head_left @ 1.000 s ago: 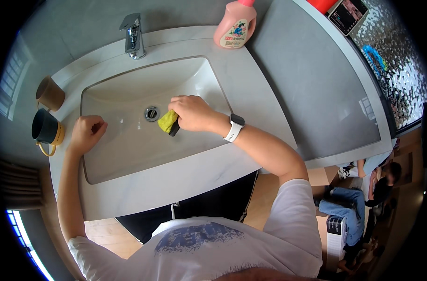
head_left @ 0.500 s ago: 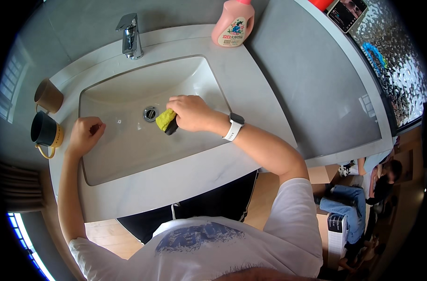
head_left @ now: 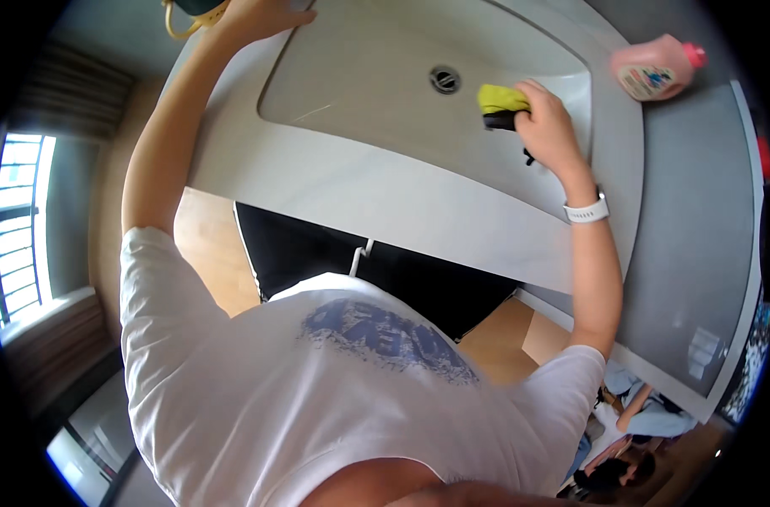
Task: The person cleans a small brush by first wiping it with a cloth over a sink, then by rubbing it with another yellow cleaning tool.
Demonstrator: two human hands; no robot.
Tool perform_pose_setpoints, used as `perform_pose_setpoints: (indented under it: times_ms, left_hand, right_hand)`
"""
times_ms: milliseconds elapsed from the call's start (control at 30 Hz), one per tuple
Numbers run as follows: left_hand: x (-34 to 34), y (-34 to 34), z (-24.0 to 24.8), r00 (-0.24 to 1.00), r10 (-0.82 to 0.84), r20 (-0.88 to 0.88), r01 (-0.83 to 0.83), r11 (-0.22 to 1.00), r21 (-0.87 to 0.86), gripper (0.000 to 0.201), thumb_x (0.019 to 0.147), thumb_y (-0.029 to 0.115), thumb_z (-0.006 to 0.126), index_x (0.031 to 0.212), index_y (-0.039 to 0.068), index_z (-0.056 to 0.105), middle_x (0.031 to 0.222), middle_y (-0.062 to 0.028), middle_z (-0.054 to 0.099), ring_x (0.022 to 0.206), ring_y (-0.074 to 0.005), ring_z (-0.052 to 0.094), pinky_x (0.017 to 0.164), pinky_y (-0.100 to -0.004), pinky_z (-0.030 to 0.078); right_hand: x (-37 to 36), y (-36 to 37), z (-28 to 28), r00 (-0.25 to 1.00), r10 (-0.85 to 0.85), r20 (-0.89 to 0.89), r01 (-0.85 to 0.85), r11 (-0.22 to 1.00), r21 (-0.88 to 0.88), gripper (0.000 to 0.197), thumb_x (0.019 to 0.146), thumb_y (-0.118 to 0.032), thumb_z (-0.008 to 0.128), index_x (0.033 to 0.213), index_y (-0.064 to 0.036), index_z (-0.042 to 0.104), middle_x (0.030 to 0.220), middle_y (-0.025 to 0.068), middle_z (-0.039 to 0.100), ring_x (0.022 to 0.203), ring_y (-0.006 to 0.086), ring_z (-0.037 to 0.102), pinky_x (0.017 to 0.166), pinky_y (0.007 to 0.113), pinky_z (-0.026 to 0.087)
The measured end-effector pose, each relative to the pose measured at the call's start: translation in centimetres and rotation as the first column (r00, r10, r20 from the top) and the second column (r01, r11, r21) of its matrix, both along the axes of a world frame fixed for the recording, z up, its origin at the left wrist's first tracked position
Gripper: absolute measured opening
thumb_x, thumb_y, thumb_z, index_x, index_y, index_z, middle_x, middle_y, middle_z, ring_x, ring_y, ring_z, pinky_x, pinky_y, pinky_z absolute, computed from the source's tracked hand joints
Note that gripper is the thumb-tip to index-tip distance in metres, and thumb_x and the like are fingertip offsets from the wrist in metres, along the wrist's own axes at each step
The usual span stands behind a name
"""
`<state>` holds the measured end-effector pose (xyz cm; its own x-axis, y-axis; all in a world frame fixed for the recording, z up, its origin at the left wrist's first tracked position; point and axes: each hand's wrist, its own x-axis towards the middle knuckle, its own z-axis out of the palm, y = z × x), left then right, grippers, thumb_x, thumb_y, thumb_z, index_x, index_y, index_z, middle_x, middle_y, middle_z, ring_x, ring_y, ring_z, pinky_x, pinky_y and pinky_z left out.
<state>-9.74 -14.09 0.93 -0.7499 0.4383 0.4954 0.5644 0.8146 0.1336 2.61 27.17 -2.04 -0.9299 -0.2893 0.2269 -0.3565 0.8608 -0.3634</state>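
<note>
My right hand is closed around a bunched yellow-green and black cloth, which it holds over the right part of the white sink basin. A small black end of something pokes out below that hand. The round drain lies to the left of the cloth. My left hand is at the basin's far left rim, its thumb stretched out; its other fingers are partly cut off by the picture's upper edge. Close beside it is a dark mug with a yellow base and handle, only partly in view.
A pink detergent bottle stands at the counter's right end. The pale countertop runs along the basin's near side, and a grey panel lies to the right. People sit at the lower right. A barred window is at the left.
The view has swung, so the basin shows higher and the faucet is out of the picture. My right hand keeps the cloth, now farther right of the drain. My left hand's thumb has spread.
</note>
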Motion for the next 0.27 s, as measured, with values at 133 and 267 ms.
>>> perform_pose_setpoints:
  times_ms: [133, 267]
  left_hand:
    - [1.4, -0.7, 1.3, 0.994, 0.024, 0.102, -0.011, 0.992, -0.124, 0.028, 0.076, 0.021, 0.076, 0.100, 0.008, 0.069, 0.100, -0.0118, 0.068, 0.096, -0.0320, 0.067, 0.084, -0.0419, 0.055]
    - [1.6, -1.5, 0.8, 0.994, 0.044, 0.104, -0.028, 0.988, -0.150, 0.027, 0.076, 0.022, 0.076, 0.099, 0.008, 0.068, 0.100, -0.0119, 0.069, 0.097, -0.0316, 0.067, 0.084, -0.0417, 0.055]
  right_hand:
    - [-0.3, -1.4, 0.6, 0.988, -0.014, 0.152, 0.016, 1.000, -0.009, 0.031, 0.081, 0.001, 0.049, 0.108, 0.0056, 0.062, 0.106, 0.0208, 0.065, 0.098, 0.0436, 0.062, 0.086, 0.047, 0.050]
    - [-0.4, -1.4, -0.2, 0.988, -0.006, 0.157, 0.016, 0.998, -0.061, 0.033, 0.081, 0.002, 0.048, 0.111, 0.0056, 0.062, 0.109, 0.0221, 0.065, 0.099, 0.0432, 0.063, 0.088, 0.047, 0.050]
